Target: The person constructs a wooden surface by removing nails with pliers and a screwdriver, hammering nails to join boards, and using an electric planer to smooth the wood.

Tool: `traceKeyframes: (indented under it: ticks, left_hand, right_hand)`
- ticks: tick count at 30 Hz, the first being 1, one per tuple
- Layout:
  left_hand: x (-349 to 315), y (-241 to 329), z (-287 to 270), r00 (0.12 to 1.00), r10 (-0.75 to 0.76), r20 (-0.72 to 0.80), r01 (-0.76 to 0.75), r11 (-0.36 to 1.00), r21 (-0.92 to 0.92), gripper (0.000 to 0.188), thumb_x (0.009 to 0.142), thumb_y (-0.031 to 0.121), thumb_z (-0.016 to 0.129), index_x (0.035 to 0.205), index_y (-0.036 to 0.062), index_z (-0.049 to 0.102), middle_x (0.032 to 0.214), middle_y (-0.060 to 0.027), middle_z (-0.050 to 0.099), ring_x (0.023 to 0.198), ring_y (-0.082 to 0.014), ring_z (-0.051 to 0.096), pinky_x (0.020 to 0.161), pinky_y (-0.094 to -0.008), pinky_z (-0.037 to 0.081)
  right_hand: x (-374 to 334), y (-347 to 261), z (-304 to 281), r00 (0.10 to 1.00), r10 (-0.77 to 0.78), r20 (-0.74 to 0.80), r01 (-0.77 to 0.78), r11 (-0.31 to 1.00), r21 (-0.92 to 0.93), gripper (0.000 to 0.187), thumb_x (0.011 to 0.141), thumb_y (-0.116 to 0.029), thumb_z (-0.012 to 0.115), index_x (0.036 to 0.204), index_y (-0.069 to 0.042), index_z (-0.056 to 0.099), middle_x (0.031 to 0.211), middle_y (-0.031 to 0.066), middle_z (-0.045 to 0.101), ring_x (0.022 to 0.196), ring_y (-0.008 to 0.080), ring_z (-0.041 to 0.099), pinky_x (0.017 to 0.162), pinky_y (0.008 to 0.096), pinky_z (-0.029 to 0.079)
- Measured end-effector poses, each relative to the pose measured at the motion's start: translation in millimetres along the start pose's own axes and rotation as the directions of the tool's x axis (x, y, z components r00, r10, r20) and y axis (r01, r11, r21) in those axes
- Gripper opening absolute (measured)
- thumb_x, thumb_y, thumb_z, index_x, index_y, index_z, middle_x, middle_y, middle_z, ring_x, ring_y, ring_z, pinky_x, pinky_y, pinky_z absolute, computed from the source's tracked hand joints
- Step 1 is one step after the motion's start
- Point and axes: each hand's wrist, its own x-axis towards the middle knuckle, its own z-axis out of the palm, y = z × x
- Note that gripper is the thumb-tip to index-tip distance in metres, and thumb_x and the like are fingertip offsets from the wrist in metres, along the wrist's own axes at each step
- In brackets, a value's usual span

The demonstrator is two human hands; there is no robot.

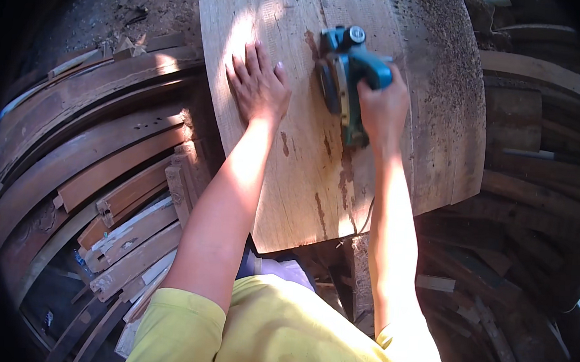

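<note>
A teal electric hand planer [353,85] rests on a broad wooden slab [303,175]. My right hand [383,107] is wrapped round the planer's rear handle, and a dark cord hangs below near my forearm. To the left, my left hand [259,86] lies flat on the slab with its fingers spread, holding nothing. Dark brown streaks mark the wood around and below the planer. Wood shavings [437,50] cover the slab's far right part.
Stacked boards and beams [133,145] lie to the left, close to the slab's edge. More dark planks [535,189] are piled on the right. A wooden post [363,272] stands under the near edge. Bare ground [148,6] with scraps shows at the far left.
</note>
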Motion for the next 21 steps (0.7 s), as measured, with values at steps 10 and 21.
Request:
traceKeyframes:
  ticks: [10, 21]
  left_hand:
    - [3.6, -1.2, 15.3, 0.995, 0.03, -0.098, -0.033, 0.999, -0.03, 0.068, 0.106, 0.042, 0.049, 0.163, 0.0062, 0.042, 0.169, -0.0118, 0.042, 0.154, -0.0412, 0.034, 0.13, -0.0563, 0.019]
    - [-1.1, -1.0, 12.4, 0.996, 0.025, -0.09, -0.026, 1.0, -0.007, 0.069, 0.106, 0.042, 0.048, 0.164, 0.0056, 0.041, 0.17, -0.0141, 0.04, 0.154, -0.0428, 0.034, 0.132, -0.058, 0.016]
  right_hand:
    - [42.1, 2.3, 5.7, 0.993, -0.081, 0.09, 0.077, 0.996, 0.049, 0.041, 0.082, -0.021, 0.079, 0.119, -0.003, 0.074, 0.106, 0.029, 0.076, 0.104, 0.0475, 0.074, 0.091, 0.0504, 0.06]
    - [-363.8, 148.2, -185.0, 0.946, 0.28, 0.161, -0.274, 0.96, -0.055, 0.07, 0.074, 0.01, 0.079, 0.142, -0.005, 0.067, 0.122, 0.0211, 0.078, 0.118, 0.0304, 0.076, 0.1, 0.0405, 0.057]
